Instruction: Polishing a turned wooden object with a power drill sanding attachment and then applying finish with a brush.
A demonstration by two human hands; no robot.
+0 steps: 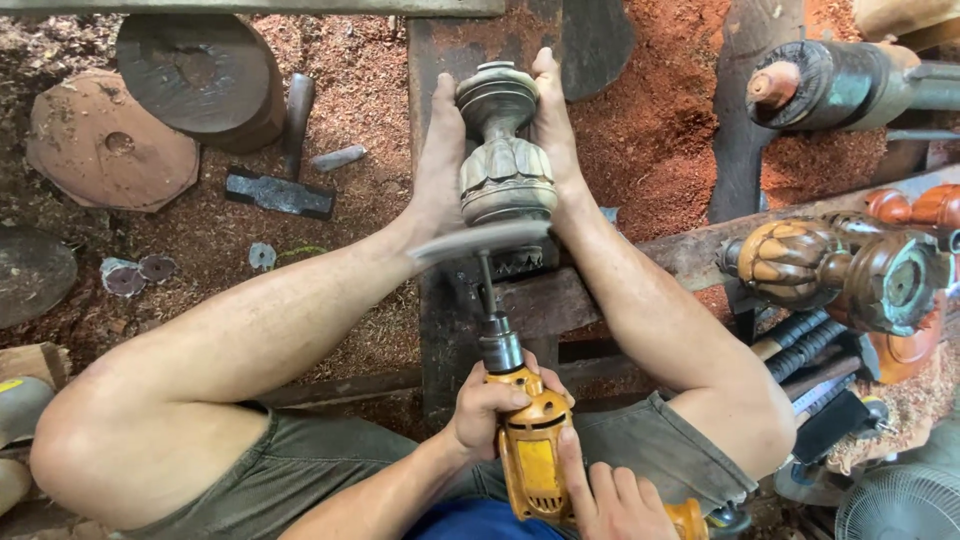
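Fingers (497,398) of our left hand (487,408) wrap tight round the neck of the yellow drill (530,455), just behind the chuck; our right hand (612,500) closes on the grip at the rear, one finger lying along the body. Spinning disc (480,240) on the drill's shaft shows only as a grey blur, touching the near end of the carved wooden piece (505,150). That piece lies lengthwise between our two bare feet (440,160), which clamp it from either side over a dark plank (445,300). Reddish sawdust (660,120) all about; a hammer (285,150) lies to the left, well apart. A similar carved piece (840,265) rests at right. We judge the step as sanding the lower band. Next move calls for steady feet and light, even pressure.
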